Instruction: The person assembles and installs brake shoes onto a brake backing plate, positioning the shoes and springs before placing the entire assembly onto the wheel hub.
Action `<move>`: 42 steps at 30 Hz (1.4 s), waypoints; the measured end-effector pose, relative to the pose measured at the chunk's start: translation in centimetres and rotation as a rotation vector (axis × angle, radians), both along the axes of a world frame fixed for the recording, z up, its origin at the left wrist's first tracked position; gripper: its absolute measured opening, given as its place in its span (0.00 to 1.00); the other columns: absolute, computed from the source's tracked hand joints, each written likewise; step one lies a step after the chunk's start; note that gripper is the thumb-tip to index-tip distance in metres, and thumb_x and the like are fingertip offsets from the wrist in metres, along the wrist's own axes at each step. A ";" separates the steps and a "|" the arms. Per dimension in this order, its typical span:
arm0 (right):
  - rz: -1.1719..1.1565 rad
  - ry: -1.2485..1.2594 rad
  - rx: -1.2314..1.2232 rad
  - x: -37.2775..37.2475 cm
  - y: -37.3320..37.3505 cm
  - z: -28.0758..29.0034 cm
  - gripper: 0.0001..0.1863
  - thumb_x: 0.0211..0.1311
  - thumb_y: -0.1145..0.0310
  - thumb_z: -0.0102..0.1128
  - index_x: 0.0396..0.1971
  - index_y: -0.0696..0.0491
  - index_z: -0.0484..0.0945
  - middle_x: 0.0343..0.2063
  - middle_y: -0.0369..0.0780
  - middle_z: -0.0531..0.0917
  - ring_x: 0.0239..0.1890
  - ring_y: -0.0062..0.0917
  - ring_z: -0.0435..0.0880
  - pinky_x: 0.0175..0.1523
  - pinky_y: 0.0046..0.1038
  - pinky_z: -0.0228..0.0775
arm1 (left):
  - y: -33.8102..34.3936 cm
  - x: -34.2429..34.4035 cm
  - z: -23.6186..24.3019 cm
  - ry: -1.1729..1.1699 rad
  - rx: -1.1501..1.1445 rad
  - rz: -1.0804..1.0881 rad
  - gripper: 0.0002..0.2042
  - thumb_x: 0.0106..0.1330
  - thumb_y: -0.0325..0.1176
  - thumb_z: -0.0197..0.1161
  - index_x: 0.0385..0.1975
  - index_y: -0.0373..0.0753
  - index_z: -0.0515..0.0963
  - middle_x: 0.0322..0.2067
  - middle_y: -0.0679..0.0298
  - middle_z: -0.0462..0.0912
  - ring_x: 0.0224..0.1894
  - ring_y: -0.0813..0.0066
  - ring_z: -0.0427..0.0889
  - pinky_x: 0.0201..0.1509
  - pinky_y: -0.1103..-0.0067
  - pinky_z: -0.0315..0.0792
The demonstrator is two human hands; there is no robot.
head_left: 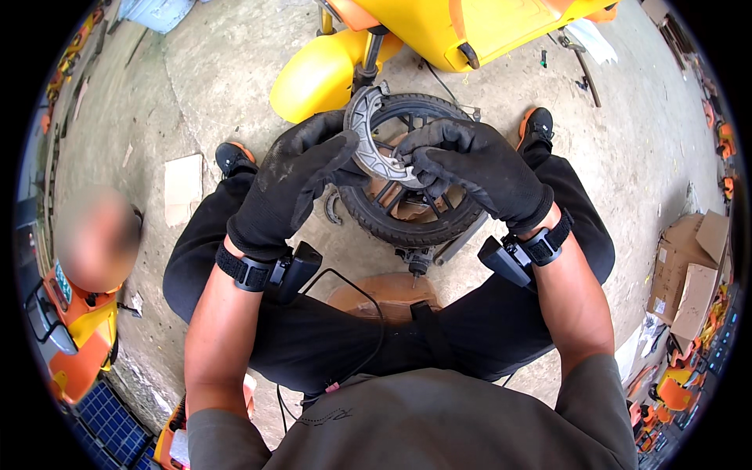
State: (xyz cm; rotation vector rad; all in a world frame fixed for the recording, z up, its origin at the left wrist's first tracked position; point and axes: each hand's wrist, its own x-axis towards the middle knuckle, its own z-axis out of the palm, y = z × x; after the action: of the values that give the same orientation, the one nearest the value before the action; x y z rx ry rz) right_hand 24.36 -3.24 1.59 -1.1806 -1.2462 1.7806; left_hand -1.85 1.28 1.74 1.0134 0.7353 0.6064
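Note:
A grey curved brake shoe (362, 129) is held up over a black wheel (392, 229) that lies on its side on the floor between my legs. My left hand (301, 174), in a black work glove, grips the shoe's outer curve with thumb and fingers closed. At the shoe's lower right end, the gloved fingers of my right hand (479, 168) are pinched; whether they also hold a small part there is hidden. Another curved shoe-like piece (333, 208) rests on the ground left of the tyre, just below my left hand.
Ahead stands a yellow scooter with its front fender (313, 78) and body (470, 31) near the wheel. A cardboard box (680, 262) sits far right, and a flat cardboard piece (183, 188) lies left. Another person (98, 239) is at the left beside orange-yellow parts.

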 end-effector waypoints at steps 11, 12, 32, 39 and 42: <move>0.021 0.005 0.017 0.2 0.1 -0.2 0.17 0.70 0.65 0.57 0.53 0.59 0.78 0.38 0.36 0.84 0.37 0.14 0.82 0.43 0.18 0.77 | 0.0 0.3 0.3 0.037 -0.006 0.015 0.22 0.74 0.34 0.54 0.61 0.25 0.66 0.54 0.57 0.75 0.53 0.74 0.78 0.57 0.74 0.78; 0.022 0.003 0.000 0.3 0.1 -0.1 0.17 0.71 0.65 0.57 0.53 0.59 0.78 0.38 0.36 0.84 0.37 0.15 0.82 0.43 0.19 0.77 | 0.0 0.4 0.4 0.031 -0.007 0.019 0.22 0.74 0.34 0.54 0.61 0.26 0.66 0.54 0.57 0.76 0.53 0.74 0.78 0.57 0.74 0.77; -0.114 0.182 -0.050 -0.2 0.3 -2.7 0.17 0.70 0.64 0.59 0.52 0.58 0.78 0.42 0.34 0.84 0.39 0.12 0.82 0.45 0.17 0.77 | -0.4 0.6 0.1 0.133 0.062 -0.104 0.19 0.72 0.31 0.57 0.59 0.30 0.70 0.54 0.53 0.76 0.52 0.75 0.78 0.56 0.78 0.73; -0.164 0.179 -0.080 -0.1 0.1 -1.5 0.15 0.69 0.69 0.60 0.52 0.59 0.78 0.41 0.34 0.85 0.39 0.13 0.83 0.44 0.17 0.76 | -0.3 0.5 0.2 0.255 0.273 -0.150 0.14 0.69 0.25 0.58 0.54 0.36 0.75 0.55 0.47 0.76 0.52 0.61 0.79 0.55 0.72 0.75; -0.173 0.108 -0.047 -0.1 0.2 -1.5 0.15 0.69 0.68 0.61 0.51 0.59 0.79 0.41 0.34 0.85 0.38 0.12 0.82 0.43 0.16 0.76 | -0.1 0.1 -0.1 0.302 0.351 -0.169 0.14 0.68 0.25 0.59 0.53 0.35 0.75 0.54 0.46 0.76 0.52 0.57 0.79 0.54 0.70 0.76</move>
State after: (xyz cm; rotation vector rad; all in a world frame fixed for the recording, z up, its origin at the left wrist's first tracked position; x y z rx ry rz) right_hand 24.29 -3.03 0.11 -1.1657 -1.0141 1.7296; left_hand -1.75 1.13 1.61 1.4987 0.8121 0.4471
